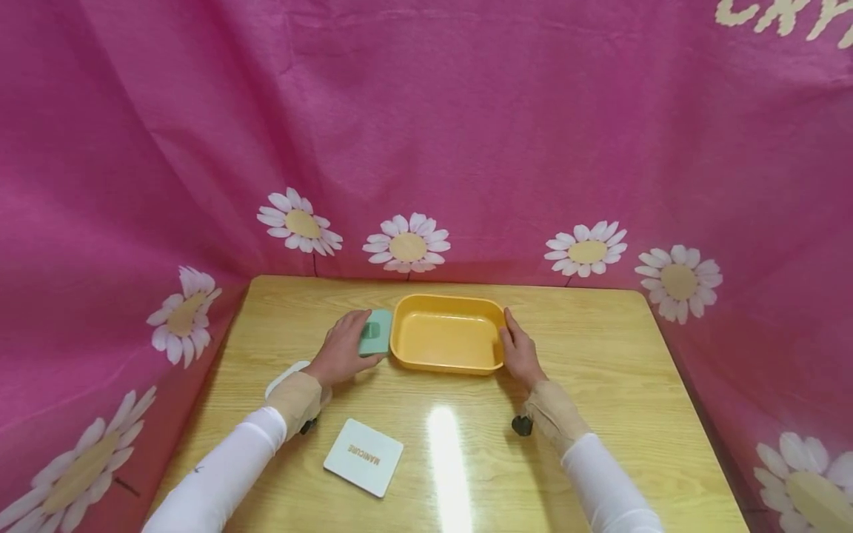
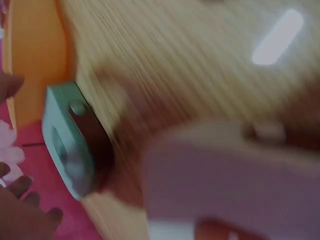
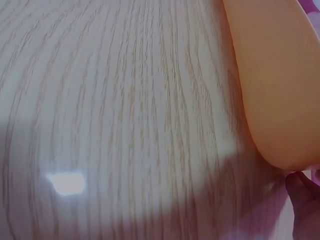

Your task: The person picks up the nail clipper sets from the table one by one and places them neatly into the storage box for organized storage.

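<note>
A yellow-orange rectangular tub point(image 1: 443, 348) stands empty in the middle of the wooden table point(image 1: 600, 385). Just left of it lies a small mint-green box point(image 1: 378, 331). My left hand point(image 1: 345, 345) arches over the box's left part with loosely curved fingers. The blurred left wrist view shows the green box point(image 2: 65, 145) beside the tub point(image 2: 35, 60), with fingertips point(image 2: 25, 212) beyond it and no plain grip. My right hand point(image 1: 518, 352) lies with straight fingers against the tub's right wall. In the right wrist view a fingertip point(image 3: 302, 200) sits beneath the tub's side point(image 3: 275, 85).
A white card point(image 1: 363, 456) printed MANICURE lies near the front, left of centre. Pink cloth with daisies point(image 1: 426, 148) hangs close behind and on both sides of the table. A bright glare streak point(image 1: 448, 459) runs down the tabletop.
</note>
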{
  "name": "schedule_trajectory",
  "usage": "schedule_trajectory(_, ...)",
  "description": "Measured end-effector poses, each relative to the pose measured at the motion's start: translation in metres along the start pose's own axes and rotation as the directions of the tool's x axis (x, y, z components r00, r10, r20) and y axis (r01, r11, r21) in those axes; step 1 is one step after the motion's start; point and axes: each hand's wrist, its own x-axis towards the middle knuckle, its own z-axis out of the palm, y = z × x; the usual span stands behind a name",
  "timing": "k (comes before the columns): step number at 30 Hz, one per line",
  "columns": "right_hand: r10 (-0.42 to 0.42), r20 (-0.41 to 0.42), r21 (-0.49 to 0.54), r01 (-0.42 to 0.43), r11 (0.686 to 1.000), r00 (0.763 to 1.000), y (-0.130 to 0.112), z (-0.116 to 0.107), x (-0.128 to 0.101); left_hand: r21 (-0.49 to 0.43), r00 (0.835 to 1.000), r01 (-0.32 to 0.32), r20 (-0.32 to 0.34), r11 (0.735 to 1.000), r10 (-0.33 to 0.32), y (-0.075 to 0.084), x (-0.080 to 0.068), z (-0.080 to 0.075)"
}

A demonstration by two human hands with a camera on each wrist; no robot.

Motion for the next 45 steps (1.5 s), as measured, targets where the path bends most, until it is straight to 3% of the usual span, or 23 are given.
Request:
schedule_trajectory(4,-0.003,-0.007,0.024,0.003,1.0,1.0,0.0,0.001,-0.001,0.013,0.998,-0.001,0.066,1.0,0.0,-0.013,0.003,-0.005)
schedule_trajectory(11,0.017,0.005,0.044,-0.017,0.999,1.0,-0.001,0.002,-0.003,0.013,0.994,0.034,0.107,0.999,-0.036,-0.032,0.011,-0.007)
schedule_trajectory(21,0.072,-0.01,0.121,-0.07,0.99,0.997,-0.006,0.002,-0.014,0.062,0.978,0.054,0.196,0.997,-0.065,-0.037,0.02,-0.01)
schedule_trajectory(26,0.095,0.001,0.173,-0.094,0.981,0.995,-0.008,0.001,-0.02,0.124,0.979,0.019,0.2,0.992,-0.043,-0.039,0.022,-0.009)
schedule_trajectory(31,0.068,-0.003,0.199,-0.066,0.978,0.998,-0.005,0.001,-0.023,0.154,0.982,0.003,0.188,0.988,-0.033,-0.042,0.026,-0.006)
schedule_trajectory(45,0.05,-0.002,0.161,-0.049,0.986,0.999,-0.004,0.01,-0.026,0.122,0.981,0.061,0.176,0.991,-0.082,-0.047,0.03,-0.001)
